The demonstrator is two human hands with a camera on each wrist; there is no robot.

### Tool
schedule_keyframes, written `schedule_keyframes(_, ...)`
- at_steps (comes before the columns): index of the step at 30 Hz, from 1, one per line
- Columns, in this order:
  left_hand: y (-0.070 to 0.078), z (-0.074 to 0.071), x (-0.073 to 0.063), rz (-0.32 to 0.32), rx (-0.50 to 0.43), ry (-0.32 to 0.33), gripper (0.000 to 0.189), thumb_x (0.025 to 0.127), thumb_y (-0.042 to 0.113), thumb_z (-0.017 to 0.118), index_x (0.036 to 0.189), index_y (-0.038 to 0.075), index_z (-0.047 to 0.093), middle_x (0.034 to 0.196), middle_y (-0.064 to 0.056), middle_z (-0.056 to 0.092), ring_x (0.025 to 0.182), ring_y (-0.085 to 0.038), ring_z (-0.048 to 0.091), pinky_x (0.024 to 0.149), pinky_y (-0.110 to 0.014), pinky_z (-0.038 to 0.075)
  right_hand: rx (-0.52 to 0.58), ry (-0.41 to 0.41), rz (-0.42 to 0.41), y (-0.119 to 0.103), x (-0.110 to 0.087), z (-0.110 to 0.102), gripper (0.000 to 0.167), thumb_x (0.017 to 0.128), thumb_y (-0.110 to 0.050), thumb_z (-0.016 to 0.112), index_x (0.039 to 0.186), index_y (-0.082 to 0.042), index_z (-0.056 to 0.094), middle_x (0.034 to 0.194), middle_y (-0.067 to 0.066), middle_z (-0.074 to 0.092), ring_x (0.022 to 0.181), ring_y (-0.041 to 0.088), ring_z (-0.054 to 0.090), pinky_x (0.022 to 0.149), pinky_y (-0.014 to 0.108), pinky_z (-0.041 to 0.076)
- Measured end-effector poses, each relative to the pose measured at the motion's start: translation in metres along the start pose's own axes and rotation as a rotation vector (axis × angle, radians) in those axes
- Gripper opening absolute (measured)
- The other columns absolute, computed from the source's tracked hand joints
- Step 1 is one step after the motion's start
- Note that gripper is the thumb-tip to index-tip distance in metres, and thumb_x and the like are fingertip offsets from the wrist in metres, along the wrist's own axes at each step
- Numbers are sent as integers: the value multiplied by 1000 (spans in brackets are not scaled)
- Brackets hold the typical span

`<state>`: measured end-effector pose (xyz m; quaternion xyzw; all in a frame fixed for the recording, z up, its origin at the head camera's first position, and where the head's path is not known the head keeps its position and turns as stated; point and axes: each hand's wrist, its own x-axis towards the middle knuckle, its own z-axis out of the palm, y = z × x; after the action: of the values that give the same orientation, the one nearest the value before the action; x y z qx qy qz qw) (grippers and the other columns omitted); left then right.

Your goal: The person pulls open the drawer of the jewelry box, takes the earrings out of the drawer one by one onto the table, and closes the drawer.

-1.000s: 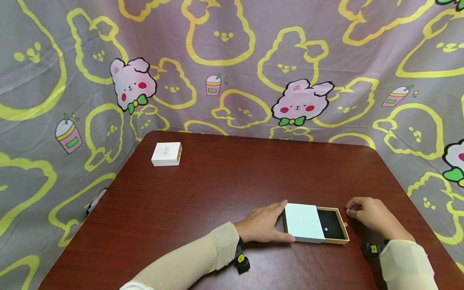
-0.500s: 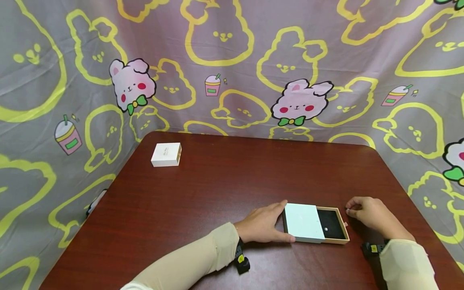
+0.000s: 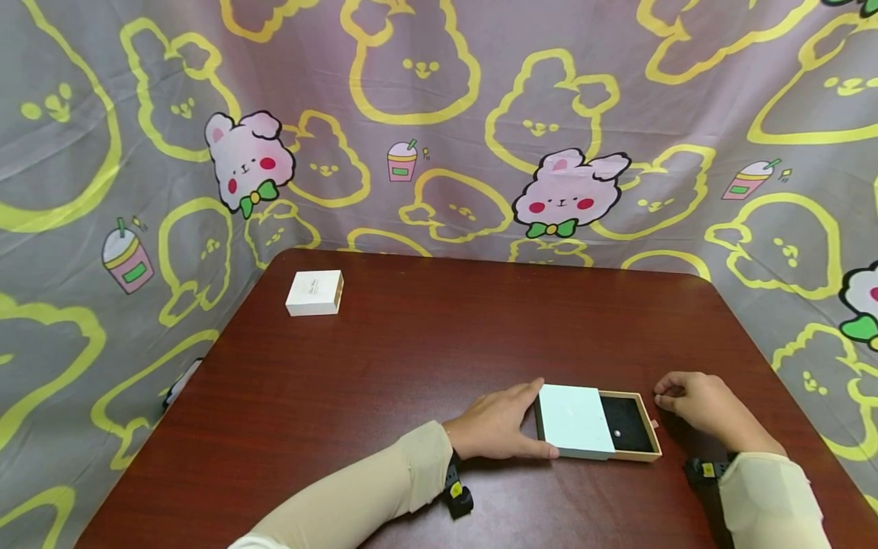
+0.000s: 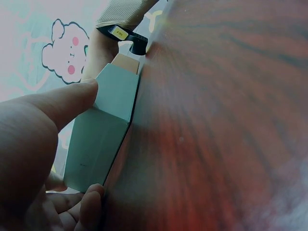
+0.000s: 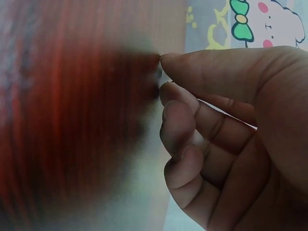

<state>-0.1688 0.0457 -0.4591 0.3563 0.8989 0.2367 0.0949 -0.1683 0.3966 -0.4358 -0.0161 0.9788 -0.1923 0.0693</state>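
My left hand (image 3: 498, 425) grips the closed end of a pale mint drawer box (image 3: 575, 421), thumb along the near side and fingers round the far corner. The box's tan-edged drawer (image 3: 636, 460) is pulled partly out to the right and has a black lining. A small round pearl-like bead (image 3: 616, 434) sits on the lining. Just beyond the drawer's front end is my right hand (image 3: 706, 406), its fingers curled, thumb and index tips close together near the table. In the right wrist view, I cannot tell whether a small dark spot between those tips is something held.
A small white box (image 3: 315, 293) with printed lettering stands at the table's far left. The brown wooden table (image 3: 411, 343) is enclosed at the back and sides by a grey curtain (image 3: 453, 198) with rabbit drawings. A short ribbon tab (image 3: 655, 424) sticks out of the drawer front.
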Motion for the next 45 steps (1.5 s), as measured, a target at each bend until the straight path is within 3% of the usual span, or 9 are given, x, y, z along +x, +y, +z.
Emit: schedule_keyframes(45,-1,-1,0,-1,-5,-11,108,78,77,57,157,15,18,156,1,30,137,-13,35,103,-42,38,-15,14,-25,1,-3,-11,10,81,-9,75,87,-6,68,77,1,63,70,19,58,61,38,48)
